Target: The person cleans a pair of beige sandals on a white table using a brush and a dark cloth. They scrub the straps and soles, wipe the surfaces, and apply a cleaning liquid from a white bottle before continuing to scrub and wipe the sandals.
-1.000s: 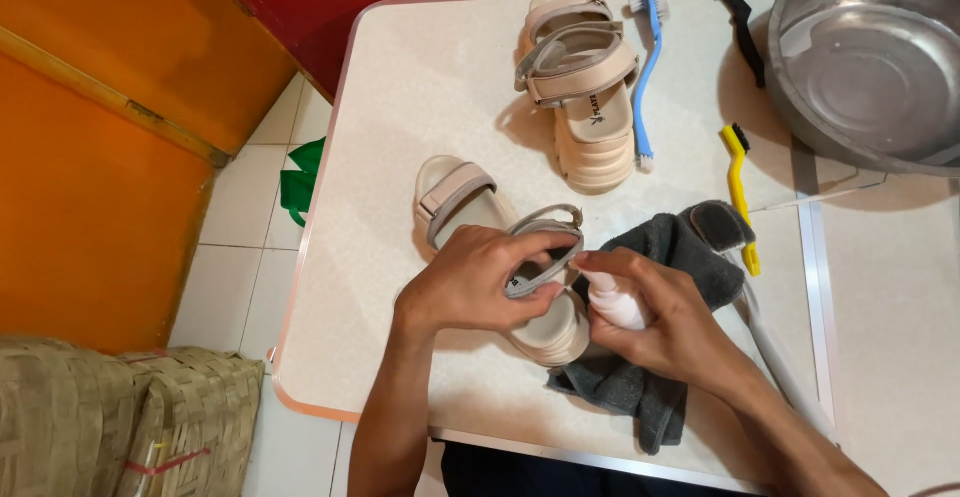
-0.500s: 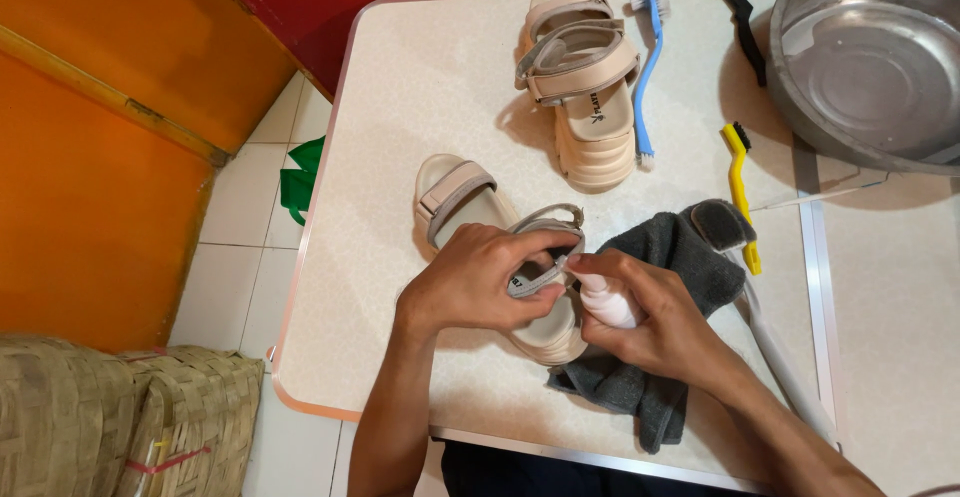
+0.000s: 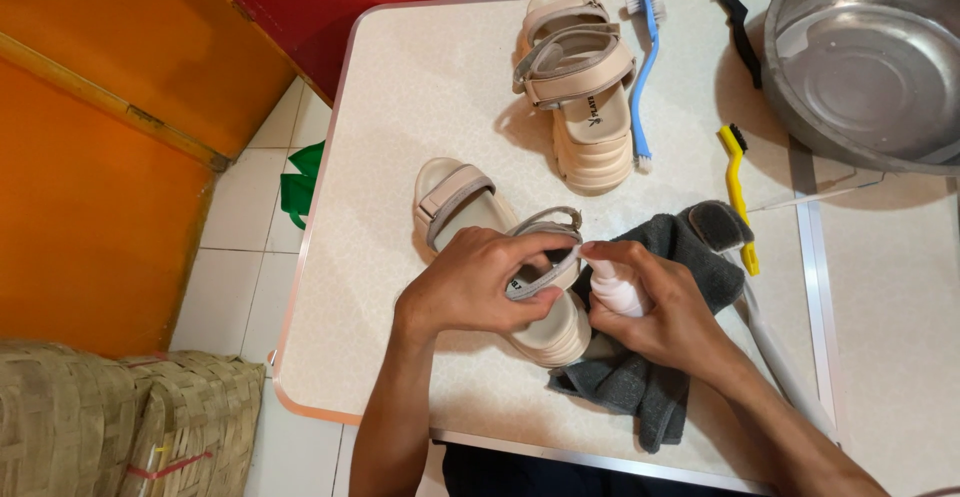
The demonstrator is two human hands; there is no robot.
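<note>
A beige platform sandal (image 3: 462, 202) lies on the cream table (image 3: 400, 117) in front of me. My left hand (image 3: 478, 282) grips its grey heel strap and back part. My right hand (image 3: 655, 307) is closed around a small white spray bottle (image 3: 615, 287), its top pointed at the strap, forefinger on the nozzle. Under my right hand lies a dark grey cloth (image 3: 640, 382). A second beige sandal (image 3: 578, 87) rests farther back on the table.
A blue brush (image 3: 644, 67) lies beside the far sandal, a yellow brush (image 3: 738, 192) and a black brush (image 3: 738, 17) to its right. A large metal basin (image 3: 870, 57) stands at the back right. Woven baskets (image 3: 110, 427) sit on the floor at left.
My right hand has edged the spray bottle slightly closer to the strap. My left hand keeps its hold on the sandal.
</note>
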